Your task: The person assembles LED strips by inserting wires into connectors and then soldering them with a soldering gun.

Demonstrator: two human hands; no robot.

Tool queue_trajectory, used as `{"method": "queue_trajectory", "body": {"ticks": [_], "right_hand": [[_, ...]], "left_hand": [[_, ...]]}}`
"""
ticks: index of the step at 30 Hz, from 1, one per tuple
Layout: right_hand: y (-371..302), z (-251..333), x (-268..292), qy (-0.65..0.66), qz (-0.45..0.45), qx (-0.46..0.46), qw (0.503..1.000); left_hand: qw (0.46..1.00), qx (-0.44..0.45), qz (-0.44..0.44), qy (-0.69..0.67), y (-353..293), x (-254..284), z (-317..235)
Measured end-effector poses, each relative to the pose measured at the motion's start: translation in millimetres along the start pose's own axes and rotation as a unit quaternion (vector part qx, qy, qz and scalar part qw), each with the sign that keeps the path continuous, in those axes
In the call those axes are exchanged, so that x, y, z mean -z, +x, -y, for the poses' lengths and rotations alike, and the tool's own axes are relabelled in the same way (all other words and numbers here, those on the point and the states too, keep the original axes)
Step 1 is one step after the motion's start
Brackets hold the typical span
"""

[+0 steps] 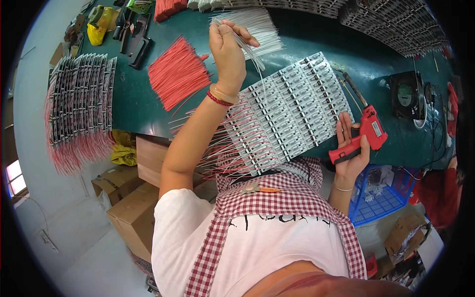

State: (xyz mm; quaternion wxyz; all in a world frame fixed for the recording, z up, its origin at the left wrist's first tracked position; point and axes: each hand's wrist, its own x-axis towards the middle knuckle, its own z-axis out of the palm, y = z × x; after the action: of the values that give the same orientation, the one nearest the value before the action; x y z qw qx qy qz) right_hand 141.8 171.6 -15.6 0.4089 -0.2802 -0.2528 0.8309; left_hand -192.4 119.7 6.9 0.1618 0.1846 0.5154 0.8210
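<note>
My left hand (228,52) is raised over the far middle of the table, its fingers closed on a thin bundle of white wires (255,58). One wire hangs down toward a tilted panel of small white circuit boards (292,111). Red and white wires (237,148) stick out from the panel's near-left part. In my right hand (352,166), beside the panel's right edge, lies a red and black soldering gun (374,128) with its metal tip pointing away. Behind my left hand is a loose pile of white wires (272,30); left of it, a pile of red wires (178,74).
A stack of wired panels (81,104) stands at the left table edge. More board panels (396,27) are stacked at the far right. A black square device (406,94) with cables sits right. Below are a blue basket (381,190) and cardboard boxes (133,213).
</note>
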Motion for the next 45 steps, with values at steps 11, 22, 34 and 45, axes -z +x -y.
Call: {"method": "queue_trajectory", "body": {"ticks": [11, 22, 34, 45], "right_hand": [[0, 0, 0, 0.002, 0.0, -0.002, 1.0], [1, -1, 2, 0.005, 0.006, -0.001, 1.0], [0, -1, 5, 0.011, 0.001, 0.001, 1.0], [-2, 0, 5, 0.012, -0.002, -0.001, 1.0]], "left_hand": [[0.996, -0.082, 0.02, -0.021, 19, 6, -16], [0.892, -0.128, 0.34, -0.27, 69, 9, 8], [0.872, 0.088, 0.292, 0.382, 12, -5, -42], [0.676, -0.065, 0.289, 0.675, 0, 34, -45]]}}
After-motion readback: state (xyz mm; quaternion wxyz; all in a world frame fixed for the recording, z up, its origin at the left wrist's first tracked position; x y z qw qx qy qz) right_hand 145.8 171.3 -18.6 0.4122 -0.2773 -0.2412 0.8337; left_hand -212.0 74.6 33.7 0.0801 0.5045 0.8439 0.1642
